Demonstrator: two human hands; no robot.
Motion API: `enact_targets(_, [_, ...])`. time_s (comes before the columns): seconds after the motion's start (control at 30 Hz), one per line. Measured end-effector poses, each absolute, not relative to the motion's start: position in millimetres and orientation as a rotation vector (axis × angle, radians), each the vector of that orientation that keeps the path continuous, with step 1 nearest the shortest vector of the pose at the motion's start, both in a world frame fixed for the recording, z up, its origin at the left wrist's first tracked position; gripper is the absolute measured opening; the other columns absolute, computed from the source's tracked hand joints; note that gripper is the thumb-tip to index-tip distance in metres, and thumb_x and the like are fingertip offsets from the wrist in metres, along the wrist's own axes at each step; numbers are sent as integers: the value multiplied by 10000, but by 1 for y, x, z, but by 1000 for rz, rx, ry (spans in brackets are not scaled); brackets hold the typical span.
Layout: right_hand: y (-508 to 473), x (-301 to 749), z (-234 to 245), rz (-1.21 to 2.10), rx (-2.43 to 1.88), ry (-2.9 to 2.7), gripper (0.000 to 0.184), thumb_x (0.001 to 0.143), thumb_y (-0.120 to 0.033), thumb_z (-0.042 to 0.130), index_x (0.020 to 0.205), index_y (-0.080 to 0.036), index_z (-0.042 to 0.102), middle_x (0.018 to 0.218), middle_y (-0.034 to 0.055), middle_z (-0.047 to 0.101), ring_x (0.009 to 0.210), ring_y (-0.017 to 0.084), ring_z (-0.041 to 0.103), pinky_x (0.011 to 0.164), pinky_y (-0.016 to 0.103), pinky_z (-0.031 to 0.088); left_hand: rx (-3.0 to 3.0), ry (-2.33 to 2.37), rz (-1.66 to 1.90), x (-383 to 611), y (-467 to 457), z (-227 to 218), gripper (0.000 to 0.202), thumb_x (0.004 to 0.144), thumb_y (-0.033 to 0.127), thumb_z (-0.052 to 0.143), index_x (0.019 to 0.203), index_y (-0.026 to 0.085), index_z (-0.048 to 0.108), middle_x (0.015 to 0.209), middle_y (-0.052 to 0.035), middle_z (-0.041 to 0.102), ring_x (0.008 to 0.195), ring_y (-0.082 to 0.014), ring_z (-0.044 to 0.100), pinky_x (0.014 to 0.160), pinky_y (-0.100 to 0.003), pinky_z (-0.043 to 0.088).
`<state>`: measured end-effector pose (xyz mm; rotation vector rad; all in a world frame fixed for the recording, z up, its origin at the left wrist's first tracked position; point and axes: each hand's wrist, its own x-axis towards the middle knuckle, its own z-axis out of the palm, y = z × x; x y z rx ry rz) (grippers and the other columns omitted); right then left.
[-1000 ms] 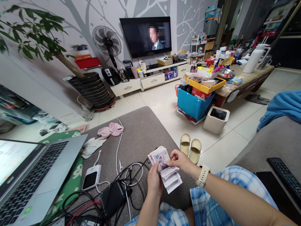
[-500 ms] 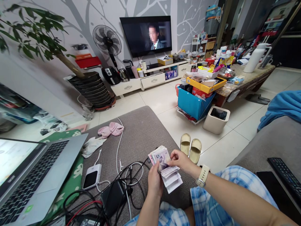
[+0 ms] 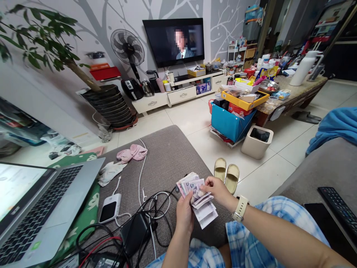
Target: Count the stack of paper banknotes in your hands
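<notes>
A loosely fanned bundle of purple and pinkish paper banknotes (image 3: 195, 187) is held over the grey woven-fabric seat (image 3: 167, 158), to the right of a black oblong plastic box (image 3: 131, 233). The bundle is gripped from its near left side by the left hand (image 3: 184, 211), the thumb pressed on the notes. A purple note marked "5" is pinched narrowly between thumb and fingers by the right hand (image 3: 219, 190). A cream-strapped wristwatch (image 3: 240, 208) is worn on the right wrist.

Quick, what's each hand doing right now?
Left hand: closed, holding a stack of banknotes.
Right hand: closed, thumb and fingers pinching the edge of a banknote marked 5.
</notes>
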<state>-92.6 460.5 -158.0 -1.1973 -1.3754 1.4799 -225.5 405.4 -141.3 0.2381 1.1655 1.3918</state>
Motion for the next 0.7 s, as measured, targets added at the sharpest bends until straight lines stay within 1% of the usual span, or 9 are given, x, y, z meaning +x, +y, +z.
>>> enact_targets(0.2, [460, -92, -156, 1472, -1155, -1382, 271, 718, -340, 700, 645, -174, 498, 578, -43, 485, 558, 109, 426, 534, 233, 323, 203, 1181, 1389, -224, 406, -142, 309, 705, 212, 690, 989, 93, 667, 881, -117, 738, 799, -240, 705, 752, -345, 550])
enact_targets(0.33, [460, -94, -154, 1517, -1129, -1352, 231, 720, -325, 687, 679, -170, 520, 603, -34, 516, 569, 115, 450, 540, 234, 337, 185, 1179, 1405, -223, 405, -141, 266, 738, 216, 657, 972, 91, 678, 879, -119, 739, 824, -244, 704, 761, -348, 550])
enact_targets(0.43, [460, -94, -153, 1547, -1119, -1331, 211, 712, -311, 690, 698, -169, 535, 614, -29, 531, 573, 118, 462, 545, 236, 344, 172, 1184, 1404, -223, 406, -139, 227, 761, 216, 634, 940, 88, 687, 874, -119, 740, 799, -237, 707, 757, -346, 552])
enact_targets(0.57, [459, -94, -150, 1547, -1100, -1340, 195, 719, -295, 681, 691, -168, 535, 601, -37, 510, 564, 110, 439, 540, 231, 325, 117, 1186, 1404, -225, 407, -136, 212, 786, 215, 606, 937, 92, 688, 867, -114, 741, 762, -228, 709, 748, -351, 556])
enact_targets(0.7, [459, -94, -149, 1572, -1084, -1352, 202, 749, -299, 647, 657, -169, 522, 573, -42, 480, 537, 100, 404, 518, 228, 303, 84, 1220, 1399, -226, 408, -134, 220, 792, 226, 603, 948, 97, 689, 842, -105, 741, 703, -214, 706, 689, -334, 561])
